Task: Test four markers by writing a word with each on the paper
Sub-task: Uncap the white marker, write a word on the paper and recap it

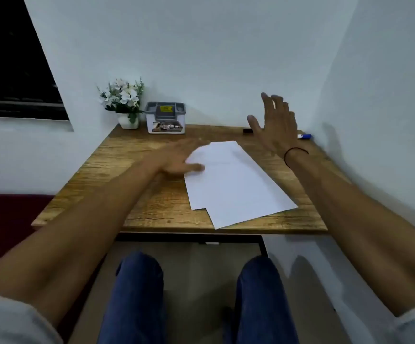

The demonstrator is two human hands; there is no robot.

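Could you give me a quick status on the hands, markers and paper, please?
Left hand flat on paper. Right hand open, raised over the markers at the table's far edge. Nothing written yet.

Matt grained wooden table [151, 204], smooth white paper [236, 184], grey plastic box [164, 117].

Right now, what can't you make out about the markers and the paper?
- Markers: head view shows only a black end and a blue end; the raised right hand hides the rest, so the count is unknown.
- Paper: its left corner lies under the blurred left hand.
- Box label: too small to read.
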